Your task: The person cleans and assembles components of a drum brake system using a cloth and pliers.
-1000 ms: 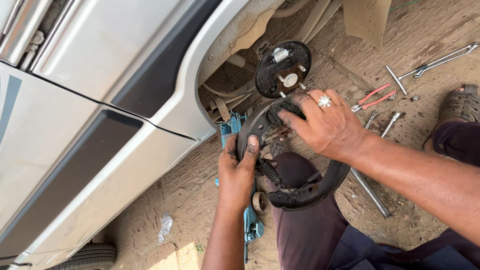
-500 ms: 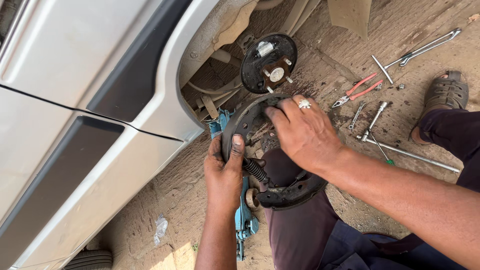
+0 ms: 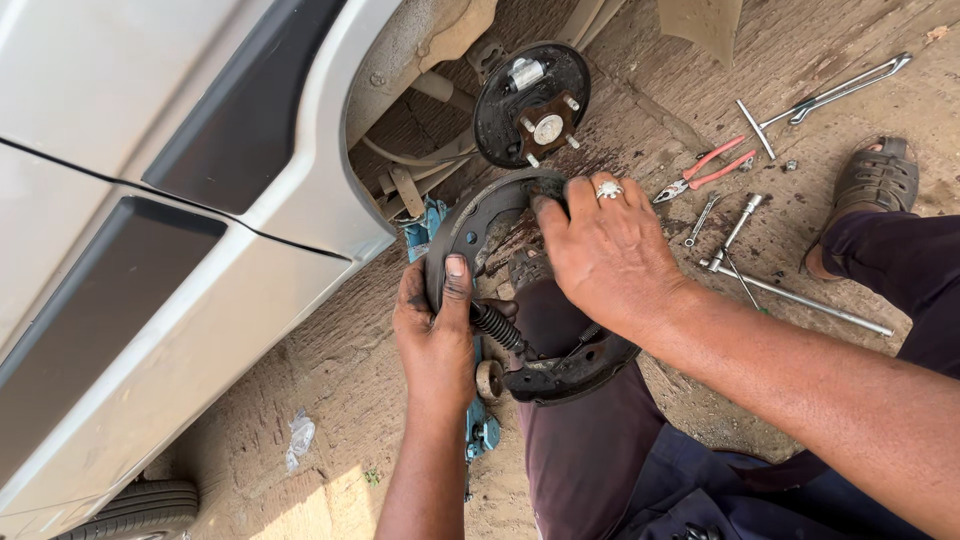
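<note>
Head view: we grip the brake shoes with both hands over our knee. Left hand clenches the left shoe, thumb up on its rim, spring just right of it. Right hand presses the top joint. Best to hold both shoes steady, spring seated. Hub plate lies above the hands, pliers right of them.

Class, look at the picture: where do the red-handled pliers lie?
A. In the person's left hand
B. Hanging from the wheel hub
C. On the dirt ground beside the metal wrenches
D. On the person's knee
C: the red-handled pliers lie on the dirt ground, close to the metal wrenches, and neither hand touches them.
</note>
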The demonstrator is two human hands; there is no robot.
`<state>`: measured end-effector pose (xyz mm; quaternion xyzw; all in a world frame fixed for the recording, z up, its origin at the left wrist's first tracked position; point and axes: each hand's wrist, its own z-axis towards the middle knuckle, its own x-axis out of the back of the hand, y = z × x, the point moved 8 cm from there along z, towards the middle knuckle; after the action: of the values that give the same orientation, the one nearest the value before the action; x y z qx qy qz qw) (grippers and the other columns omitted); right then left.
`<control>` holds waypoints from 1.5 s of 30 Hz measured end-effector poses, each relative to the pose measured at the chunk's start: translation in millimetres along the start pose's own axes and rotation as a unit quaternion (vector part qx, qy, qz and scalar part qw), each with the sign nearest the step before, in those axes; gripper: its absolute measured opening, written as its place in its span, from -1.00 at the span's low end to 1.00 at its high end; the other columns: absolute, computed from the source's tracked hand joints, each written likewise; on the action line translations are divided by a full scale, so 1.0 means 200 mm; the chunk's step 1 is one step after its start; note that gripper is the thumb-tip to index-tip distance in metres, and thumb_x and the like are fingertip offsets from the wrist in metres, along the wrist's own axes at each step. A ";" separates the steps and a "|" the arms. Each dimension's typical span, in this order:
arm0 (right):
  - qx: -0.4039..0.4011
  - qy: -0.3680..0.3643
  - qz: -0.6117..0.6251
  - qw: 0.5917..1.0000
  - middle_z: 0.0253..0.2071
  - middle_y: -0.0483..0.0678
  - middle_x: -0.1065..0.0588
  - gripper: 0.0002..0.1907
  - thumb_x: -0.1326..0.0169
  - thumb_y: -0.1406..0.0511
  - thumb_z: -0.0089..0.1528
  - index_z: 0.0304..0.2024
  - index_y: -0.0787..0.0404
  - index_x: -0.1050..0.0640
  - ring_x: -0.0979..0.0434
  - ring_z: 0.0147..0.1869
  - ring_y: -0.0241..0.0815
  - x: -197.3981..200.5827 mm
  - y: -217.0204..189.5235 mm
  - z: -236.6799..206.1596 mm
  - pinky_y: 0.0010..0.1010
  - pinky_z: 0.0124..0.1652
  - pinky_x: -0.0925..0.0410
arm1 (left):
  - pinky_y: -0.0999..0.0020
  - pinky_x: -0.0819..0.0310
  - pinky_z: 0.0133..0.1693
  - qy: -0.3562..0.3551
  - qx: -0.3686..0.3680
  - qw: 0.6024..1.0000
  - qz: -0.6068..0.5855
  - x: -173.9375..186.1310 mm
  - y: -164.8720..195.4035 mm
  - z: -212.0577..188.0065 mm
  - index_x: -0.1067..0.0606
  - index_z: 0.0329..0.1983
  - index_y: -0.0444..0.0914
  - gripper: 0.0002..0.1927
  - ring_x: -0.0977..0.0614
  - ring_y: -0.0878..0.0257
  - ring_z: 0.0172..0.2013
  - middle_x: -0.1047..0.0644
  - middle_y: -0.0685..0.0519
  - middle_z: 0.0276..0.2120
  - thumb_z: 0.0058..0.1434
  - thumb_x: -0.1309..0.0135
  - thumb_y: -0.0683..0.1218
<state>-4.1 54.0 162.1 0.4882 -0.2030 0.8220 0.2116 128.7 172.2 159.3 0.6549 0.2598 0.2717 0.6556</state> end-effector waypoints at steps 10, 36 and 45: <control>-0.104 0.104 0.222 0.964 -0.23 0.09 -0.56 -0.75 -0.21 0.29 0.29 -0.08 0.34 -0.60 -0.56 -0.28 -0.07 -0.03 0.25 -0.15 -0.09 -0.14 -0.39 | 0.29 -0.68 -0.40 -0.004 -0.006 1.000 0.004 0.04 0.01 0.00 -0.38 0.15 -0.38 -0.49 -0.71 0.13 -0.43 -0.56 -0.08 -0.25 0.36 -0.04 0.11; 0.000 -0.094 0.341 0.936 -0.09 0.04 -0.51 -0.75 -0.22 0.32 0.16 -0.13 0.30 -0.63 -0.63 -0.08 0.04 -0.08 -0.23 -0.35 -0.19 -0.06 -0.49 | 0.41 -0.52 -0.06 -0.014 -0.025 0.997 0.073 0.13 -0.05 0.08 -0.53 0.06 -0.42 -0.48 -0.62 0.32 -0.15 -0.64 -0.01 -0.20 0.29 -0.18 0.11; -0.049 -0.162 0.432 0.886 -0.20 -0.07 -0.60 -0.78 -0.30 0.22 0.15 -0.21 0.16 -0.66 -0.69 -0.15 -0.11 -0.05 -0.24 -0.19 -0.29 -0.12 -0.50 | 0.39 -0.52 -0.06 -0.016 -0.055 0.989 0.133 0.10 -0.02 0.09 -0.54 0.01 -0.45 -0.47 -0.59 0.32 -0.16 -0.62 -0.04 -0.20 0.29 -0.18 0.14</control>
<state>-0.3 113.3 143.0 0.4676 -0.4655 0.7305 -0.1760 156.4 172.6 155.1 0.6512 0.1443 0.3597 0.6525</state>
